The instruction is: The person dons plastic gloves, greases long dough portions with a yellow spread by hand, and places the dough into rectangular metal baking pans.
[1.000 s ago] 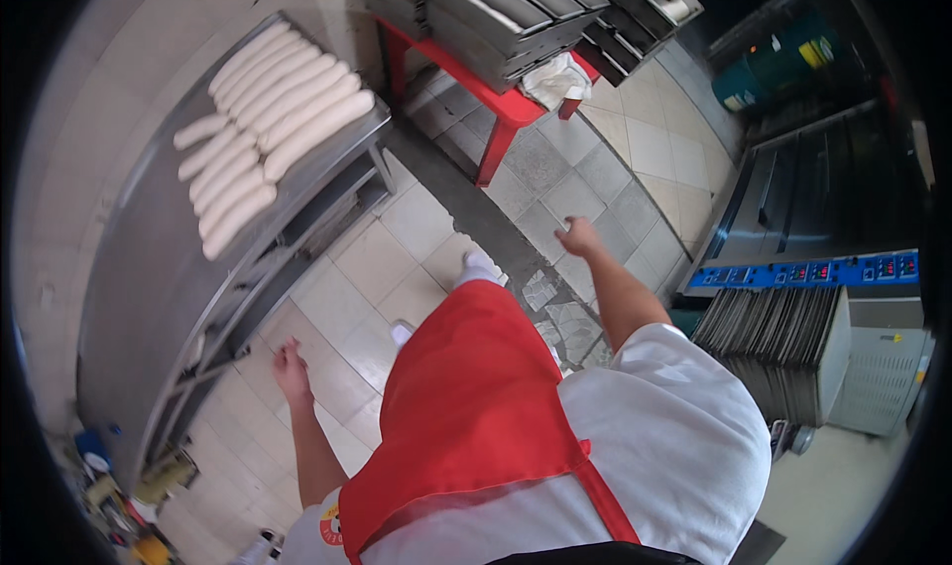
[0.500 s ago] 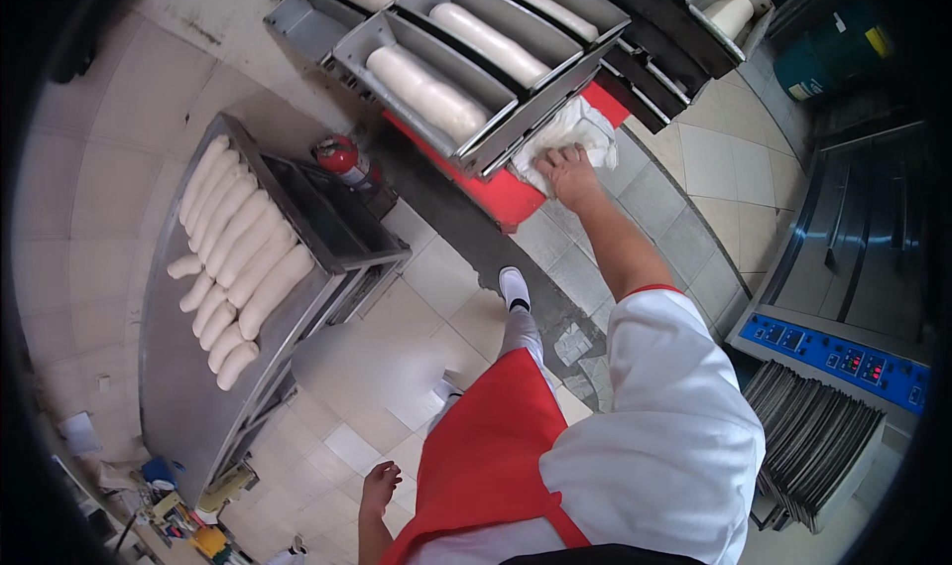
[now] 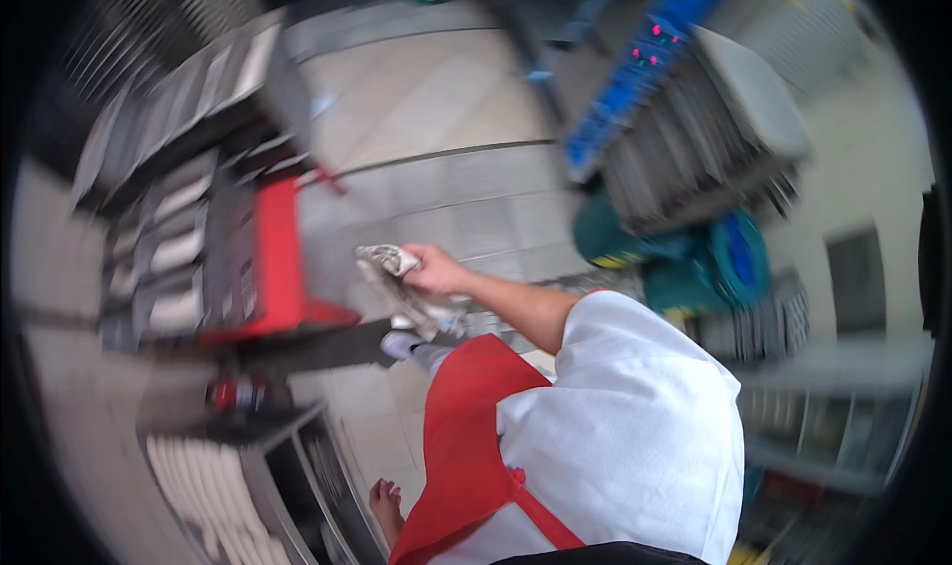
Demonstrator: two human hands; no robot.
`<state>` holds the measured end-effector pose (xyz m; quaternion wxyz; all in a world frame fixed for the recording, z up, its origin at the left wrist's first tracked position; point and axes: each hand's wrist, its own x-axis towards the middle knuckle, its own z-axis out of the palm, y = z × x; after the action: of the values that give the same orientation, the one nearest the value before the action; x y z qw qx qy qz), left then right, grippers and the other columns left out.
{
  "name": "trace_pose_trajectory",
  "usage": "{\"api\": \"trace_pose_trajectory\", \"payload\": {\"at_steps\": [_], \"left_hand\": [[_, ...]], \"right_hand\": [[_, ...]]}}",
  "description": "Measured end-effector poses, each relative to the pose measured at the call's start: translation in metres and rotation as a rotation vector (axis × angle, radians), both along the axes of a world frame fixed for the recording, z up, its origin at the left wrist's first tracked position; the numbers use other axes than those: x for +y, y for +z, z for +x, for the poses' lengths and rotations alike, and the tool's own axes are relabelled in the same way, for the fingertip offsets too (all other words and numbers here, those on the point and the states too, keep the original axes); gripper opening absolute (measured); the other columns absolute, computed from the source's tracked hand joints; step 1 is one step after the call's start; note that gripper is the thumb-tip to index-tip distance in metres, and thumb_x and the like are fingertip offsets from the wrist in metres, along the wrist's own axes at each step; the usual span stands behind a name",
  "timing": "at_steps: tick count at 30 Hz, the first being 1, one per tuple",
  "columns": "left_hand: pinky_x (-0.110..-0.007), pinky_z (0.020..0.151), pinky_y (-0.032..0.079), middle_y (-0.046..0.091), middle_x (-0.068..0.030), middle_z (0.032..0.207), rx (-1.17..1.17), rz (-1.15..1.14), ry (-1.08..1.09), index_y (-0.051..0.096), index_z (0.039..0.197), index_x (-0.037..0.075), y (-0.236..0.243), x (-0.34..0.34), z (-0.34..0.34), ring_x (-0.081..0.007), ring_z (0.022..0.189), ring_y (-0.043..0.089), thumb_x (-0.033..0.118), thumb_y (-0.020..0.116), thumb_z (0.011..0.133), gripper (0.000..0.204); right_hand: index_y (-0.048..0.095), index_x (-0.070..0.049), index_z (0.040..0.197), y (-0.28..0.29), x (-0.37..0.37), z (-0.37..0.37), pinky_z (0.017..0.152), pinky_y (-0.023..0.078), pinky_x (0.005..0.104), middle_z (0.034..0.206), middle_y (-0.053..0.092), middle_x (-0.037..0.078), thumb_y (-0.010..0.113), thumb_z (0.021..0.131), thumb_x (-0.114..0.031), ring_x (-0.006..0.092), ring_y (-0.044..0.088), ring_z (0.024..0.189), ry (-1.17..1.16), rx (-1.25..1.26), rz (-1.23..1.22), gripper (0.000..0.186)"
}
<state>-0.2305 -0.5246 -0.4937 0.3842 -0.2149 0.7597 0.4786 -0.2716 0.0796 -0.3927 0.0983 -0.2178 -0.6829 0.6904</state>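
My right hand (image 3: 433,271) is closed around a crumpled whitish cloth (image 3: 388,261), which hangs down in front of me over the floor. My left hand (image 3: 385,500) hangs low by my red apron; it holds nothing, and its fingers are loosely curled and a little apart. Off to the left, metal loaf tins (image 3: 178,252) with pale dough rolls stand on a red stand (image 3: 281,252), out of reach of both hands in this view. Motion blurs much of the picture.
A metal table (image 3: 273,446) with dough rolls (image 3: 213,486) is at lower left, a fire extinguisher (image 3: 235,394) behind it. To the right are an oven's blue control panel (image 3: 635,74), stacked dark trays (image 3: 664,138) and green bins (image 3: 729,267).
My right hand has lifted the cloth off the red stand and brought it closer to me. I have turned right, so the tins and dough table now lie farther left.
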Motion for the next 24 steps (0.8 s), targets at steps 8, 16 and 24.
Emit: {"api": "trace_pose_trajectory", "payload": {"at_steps": [8, 16, 24], "left_hand": [[-0.035, 0.058, 0.049, 0.065, -0.0064, 0.086, -0.375, 0.139, -0.429, 0.063, 0.118, 0.001, -0.104, 0.114, -0.003, -0.0206, 0.073, 0.063, 0.02, 0.066, 0.099, 0.028], [-0.027, 0.071, 0.047, 0.068, -0.0061, 0.109, 0.158, 0.191, -0.538, 0.061, 0.129, 0.006, 0.004, 0.331, 0.035, -0.0162, 0.089, 0.065, 0.035, 0.063, 0.105, 0.037], [-0.032, 0.067, 0.048, 0.07, -0.0061, 0.1, -0.026, -0.08, -0.349, 0.065, 0.123, 0.006, -0.017, 0.348, 0.185, -0.0165, 0.083, 0.065, 0.034, 0.062, 0.103, 0.034]], "right_hand": [[0.065, -0.006, 0.123, 0.174, 0.041, 0.426, 0.094, 0.056, 0.0345, 0.113, 0.069, 0.004, 0.075, 0.083, 0.0, 0.0155, 0.067, 0.104, -0.963, 0.394, -0.118, 0.042], [0.068, 0.002, 0.121, 0.375, 0.208, 0.661, 0.087, 0.054, 0.0296, 0.109, 0.073, 0.006, 0.072, 0.094, -0.008, 0.014, 0.067, 0.096, -1.36, 0.573, 0.83, 0.028], [0.071, 0.003, 0.116, 0.377, 0.349, 0.85, 0.082, 0.055, 0.0312, 0.096, 0.077, 0.008, 0.078, 0.09, -0.023, 0.0135, 0.07, 0.085, -1.631, 0.125, 1.347, 0.037]]}}
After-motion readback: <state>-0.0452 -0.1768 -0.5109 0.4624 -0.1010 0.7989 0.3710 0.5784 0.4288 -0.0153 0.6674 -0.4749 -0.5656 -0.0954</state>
